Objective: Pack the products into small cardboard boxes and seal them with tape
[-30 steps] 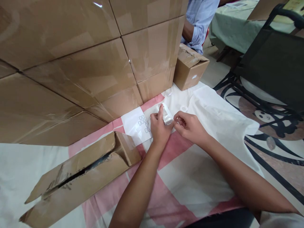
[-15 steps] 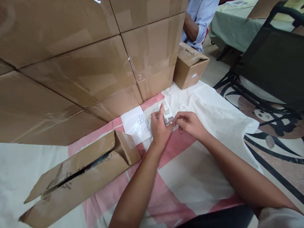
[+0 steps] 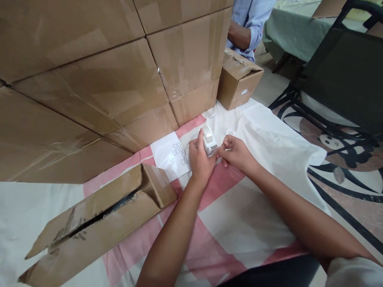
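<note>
A small white tape dispenser [image 3: 208, 140] with a roll of clear tape rests on the cloth in front of me. Wrapped along its left side, my left hand [image 3: 201, 158] grips it, with a finger up near the roll. My right hand [image 3: 235, 151] is pinched at the dispenser's cutting end, fingertips together; the clear tape end there is too small to make out well. To the left of my left hand lies a white paper sheet [image 3: 169, 157] printed with several small rounded outlines. A small pale ring [image 3: 230, 132] sits just behind my right hand.
Stacked cardboard boxes [image 3: 98, 91] form a wall at the back left. A long carton [image 3: 98, 223] with loose flaps lies at left. A smaller box [image 3: 239, 81] stands at the far table end, beside a person's arm [image 3: 241, 36]. A black chair [image 3: 338, 75] is at right.
The view has shifted slightly. My left finger has moved off the top of the roll towards its side, and both hands stay close together at the dispenser.
</note>
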A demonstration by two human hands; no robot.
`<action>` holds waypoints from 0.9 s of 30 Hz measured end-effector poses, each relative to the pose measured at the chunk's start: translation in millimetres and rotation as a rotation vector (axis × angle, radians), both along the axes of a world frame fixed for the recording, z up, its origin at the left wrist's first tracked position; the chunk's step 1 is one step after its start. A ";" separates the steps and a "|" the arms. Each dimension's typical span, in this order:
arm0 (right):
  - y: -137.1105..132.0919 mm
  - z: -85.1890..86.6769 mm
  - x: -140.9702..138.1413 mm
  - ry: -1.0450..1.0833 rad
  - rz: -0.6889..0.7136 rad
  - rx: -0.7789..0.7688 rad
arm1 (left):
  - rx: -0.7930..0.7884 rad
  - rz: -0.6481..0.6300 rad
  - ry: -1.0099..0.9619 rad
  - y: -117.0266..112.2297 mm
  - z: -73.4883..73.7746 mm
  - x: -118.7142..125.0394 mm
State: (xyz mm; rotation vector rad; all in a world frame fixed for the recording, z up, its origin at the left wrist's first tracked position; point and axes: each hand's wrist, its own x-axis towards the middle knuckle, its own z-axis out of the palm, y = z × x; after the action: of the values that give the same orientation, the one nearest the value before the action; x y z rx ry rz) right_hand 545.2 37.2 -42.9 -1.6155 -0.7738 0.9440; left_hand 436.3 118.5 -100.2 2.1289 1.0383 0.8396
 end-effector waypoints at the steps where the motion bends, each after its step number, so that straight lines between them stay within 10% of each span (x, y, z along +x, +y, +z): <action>1: 0.3 0.8 -1.8 0.038 -0.011 0.026 | -0.002 0.005 0.003 -0.1 0.1 -0.1; 27: 2.1 -13.0 -9.2 0.151 -0.094 -0.011 | -0.047 0.032 -0.013 -0.1 1.5 -0.3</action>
State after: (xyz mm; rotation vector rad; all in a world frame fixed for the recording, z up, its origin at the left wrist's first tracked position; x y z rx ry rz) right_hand 536.0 39.3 -55.9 -1.5562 -0.5847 0.9912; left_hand 436.0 118.4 -98.6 2.0697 1.0775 0.8347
